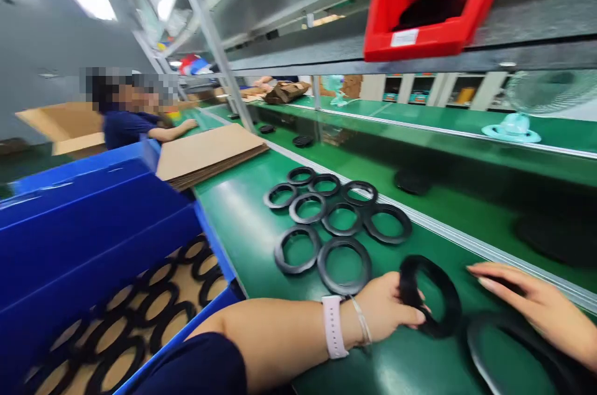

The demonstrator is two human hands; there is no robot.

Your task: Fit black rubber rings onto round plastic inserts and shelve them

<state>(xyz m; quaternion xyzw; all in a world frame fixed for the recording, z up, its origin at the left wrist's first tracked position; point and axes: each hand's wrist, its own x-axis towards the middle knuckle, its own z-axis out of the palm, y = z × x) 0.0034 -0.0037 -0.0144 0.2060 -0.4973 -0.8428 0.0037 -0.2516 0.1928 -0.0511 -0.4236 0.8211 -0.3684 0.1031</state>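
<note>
"So, left hand (385, 309)?"

"Closed, gripping a black rubber ring (431, 295), held tilted up above the green conveyor belt (252, 227)."

"Right hand (536, 302)?"

"Open, fingers extended, just beside that ring, near a second ring (508, 357)."

"Others?"

"Loose rings (342, 264) lie flat on the belt; more sit inside a blue plastic bin (84, 239), on cardboard."

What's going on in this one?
A person's left hand grips a black ring by its edge, while the right hand rests just beyond it, near another ring. More black rings lie on a green workbench, and others sit in a blue bin. A co-worker is further along the bench.
</note>
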